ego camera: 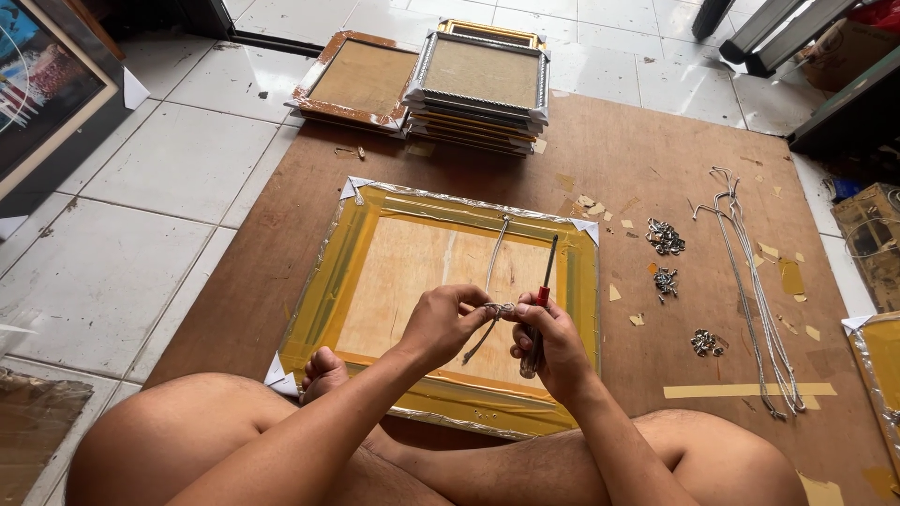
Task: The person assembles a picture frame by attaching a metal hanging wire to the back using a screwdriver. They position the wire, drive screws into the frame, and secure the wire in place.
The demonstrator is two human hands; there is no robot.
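Picture frame (pixel 394 262), face down on brown floor board (pixel 647 159), plywood back up, yellow-taped edges. Left hand (pixel 445 323) pinches the knot of a hanging cord (pixel 495 272) over the back. Right hand (pixel 553 342) pinches the same knot, gripping a red-handled screwdriver (pixel 542 300). Nearby: stacked frames (pixel 480 89), metal hangers (pixel 665 237), loose cords (pixel 750 281).

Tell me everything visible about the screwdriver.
The screwdriver has a red handle section and a thin dark metal shaft pointing up and away from the person. The right hand grips it roughly upright, over the face-down picture frame. Its lower end is hidden in the fingers. The cord lies pinched beside it.
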